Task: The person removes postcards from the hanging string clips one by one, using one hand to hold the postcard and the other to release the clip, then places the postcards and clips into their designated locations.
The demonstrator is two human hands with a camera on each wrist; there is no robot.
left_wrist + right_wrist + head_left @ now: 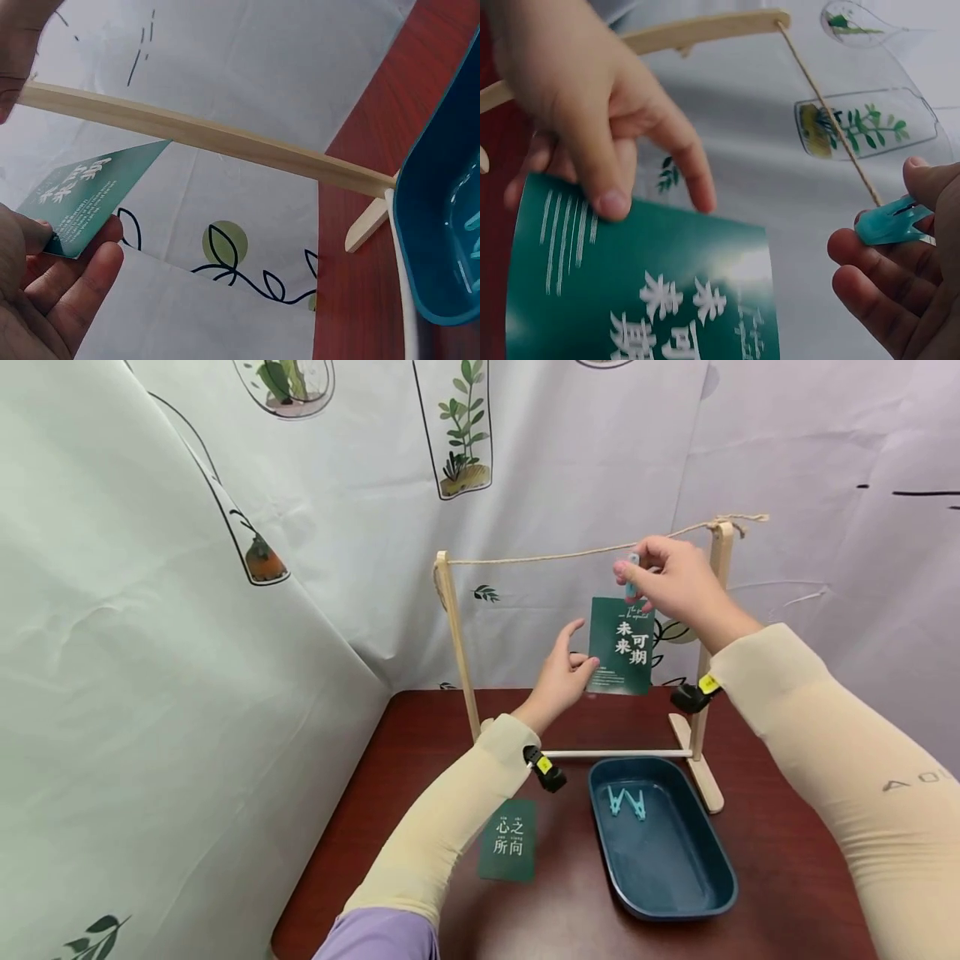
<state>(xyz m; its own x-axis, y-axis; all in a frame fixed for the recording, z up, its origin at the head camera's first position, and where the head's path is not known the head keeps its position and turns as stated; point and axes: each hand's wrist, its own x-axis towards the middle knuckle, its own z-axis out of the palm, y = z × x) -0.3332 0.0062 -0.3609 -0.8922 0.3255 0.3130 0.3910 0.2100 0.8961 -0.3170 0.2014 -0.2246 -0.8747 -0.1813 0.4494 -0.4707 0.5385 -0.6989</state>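
My left hand (558, 675) pinches a green card (611, 670) with white lettering by its lower left edge, thumb in front and other fingers behind. The card hangs in the air just below the twine (525, 560). Near the card's upper right corner, my right hand (684, 583) holds a light blue clothespin (889, 223) between thumb and fingers. In the right wrist view the twine runs up to the clothespin; whether the pin grips it I cannot tell. Another green card (510, 843) lies flat on the table, partly behind the left sleeve.
A wooden frame with two posts (459, 652) carries the twine. In front of its right foot (705, 781) sits a dark blue tray (660, 868) holding two light blue clothespins (626, 803). The dark red table (405, 760) meets printed cloth (337, 502) behind and at left.
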